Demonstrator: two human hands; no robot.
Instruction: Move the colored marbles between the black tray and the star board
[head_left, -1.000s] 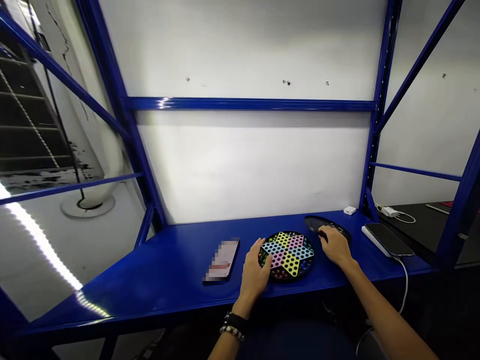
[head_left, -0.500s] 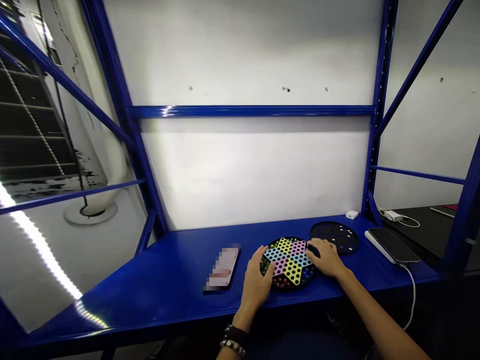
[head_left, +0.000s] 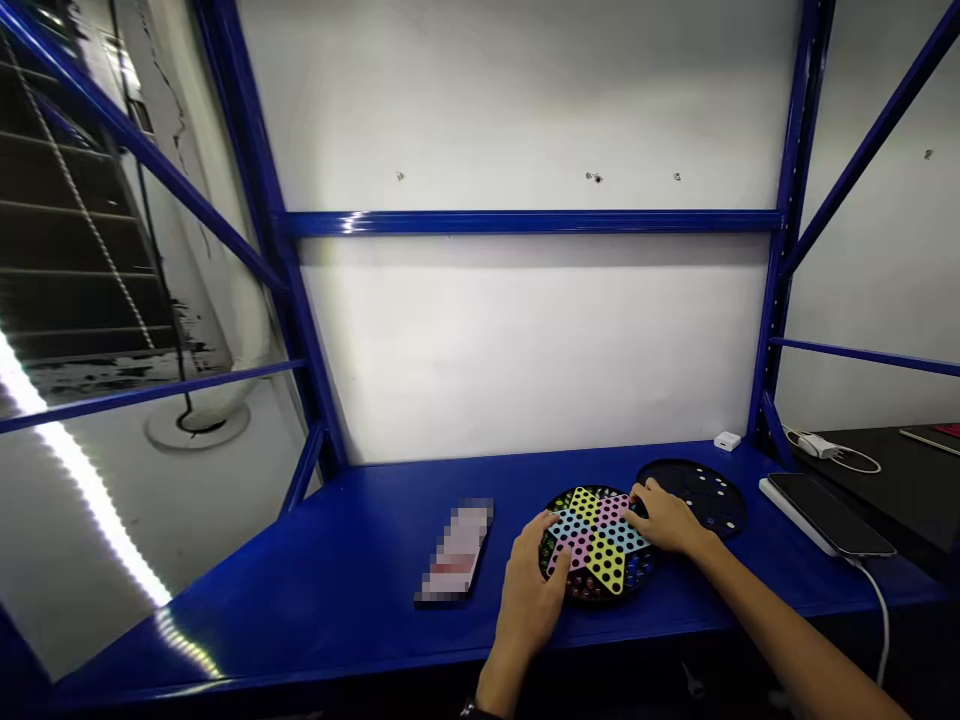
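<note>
A round Chinese checkers board [head_left: 598,541] with a star of yellow, pink and light-blue points lies on the blue shelf [head_left: 360,560], with small marbles round its rim. My left hand [head_left: 534,590] rests at the board's left edge, fingers curled against it. My right hand [head_left: 664,520] lies on the board's right edge, fingers bent at the rim. Just behind that hand lies a round black lid [head_left: 701,496] with holes, flat on the shelf.
A phone [head_left: 456,553] lies left of the board. Another phone [head_left: 829,512] on a white pad with a cable sits at the right end. A small white charger [head_left: 727,441] stands by the back upright. Blue rack posts frame both sides, with a white wall behind.
My right hand left the black lid, set flat behind the board, and came to the board's right edge. My left hand stayed at the left edge. The view shifted slightly left.
</note>
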